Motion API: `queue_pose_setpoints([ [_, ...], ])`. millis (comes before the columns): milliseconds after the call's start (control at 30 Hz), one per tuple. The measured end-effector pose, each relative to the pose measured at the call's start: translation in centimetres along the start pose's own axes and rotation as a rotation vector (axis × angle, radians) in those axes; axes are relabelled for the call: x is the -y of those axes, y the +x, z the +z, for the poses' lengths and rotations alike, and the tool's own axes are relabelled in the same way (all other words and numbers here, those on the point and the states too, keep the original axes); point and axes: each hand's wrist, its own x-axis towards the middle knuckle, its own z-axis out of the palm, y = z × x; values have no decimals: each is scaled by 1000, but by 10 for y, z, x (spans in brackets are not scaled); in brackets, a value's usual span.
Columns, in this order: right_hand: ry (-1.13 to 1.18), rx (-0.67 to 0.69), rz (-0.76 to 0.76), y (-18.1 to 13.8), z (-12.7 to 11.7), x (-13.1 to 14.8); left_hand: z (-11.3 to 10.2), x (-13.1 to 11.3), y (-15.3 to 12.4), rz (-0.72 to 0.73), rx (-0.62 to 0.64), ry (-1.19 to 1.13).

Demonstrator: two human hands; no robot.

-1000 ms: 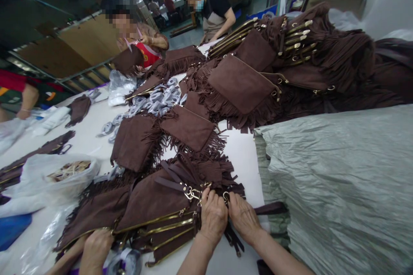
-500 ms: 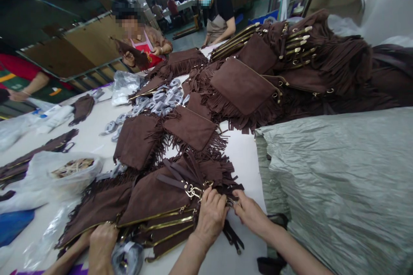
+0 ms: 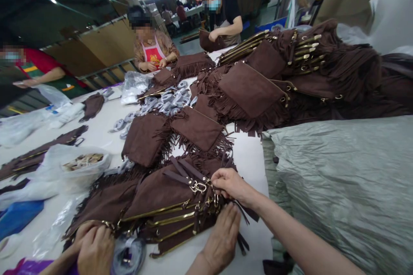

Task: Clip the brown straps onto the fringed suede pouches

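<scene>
A fanned stack of brown suede fringed bags (image 3: 155,197) with gold zip edges lies at the near edge of the white table (image 3: 248,159). My left hand (image 3: 222,236) rests flat, palm down, on the right end of that stack and holds nothing. Just above it, my right hand (image 3: 230,184) pinches a metal clasp (image 3: 215,200) on a thin brown strap at the bags' corner. More straps with silver clasps (image 3: 196,187) lie across the top bag.
A high heap of the same bags (image 3: 290,73) fills the far right. Crinkled grey plastic sheeting (image 3: 338,172) covers the right. A co-worker's hands (image 3: 93,249) hold the stack's left end beside a tape roll (image 3: 129,255). White plastic bag (image 3: 77,167), grey loops (image 3: 164,99), people across the table (image 3: 151,49).
My right hand has risen and moved left, lifting a clasp up from the stack. My left hand has slid down and now lies flat on the bags. The view has tilted up slightly.
</scene>
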Motion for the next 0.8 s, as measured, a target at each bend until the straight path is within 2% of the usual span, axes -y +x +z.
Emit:
queue_pose_setpoints([
  [100,153,-43,14,10,-10,3,17,4,24,-180,14,14],
  [167,266,-108,15,16,-25,-2,24,6,34,-315,69,18],
  [233,359,-180,6,17,-45,-11,28,6,36,-384,135,26],
  [367,464,-349,-51,4,-82,-41,28,8,22,-326,208,-4],
  [500,406,-530,-25,-23,-104,-81,30,14,11,-304,147,-31],
  [633,301,-593,35,-59,-123,-115,37,17,10,-339,89,-63],
  [700,305,-526,119,-78,-138,-126,43,17,9,-366,88,-94],
  [733,336,-395,209,-86,-145,-130,45,17,8,-382,86,-109],
  [767,397,-146,313,-92,-152,-133,48,16,7,-393,85,-122],
  [800,444,167,399,-96,-157,-136,50,16,5,-399,79,-131],
])
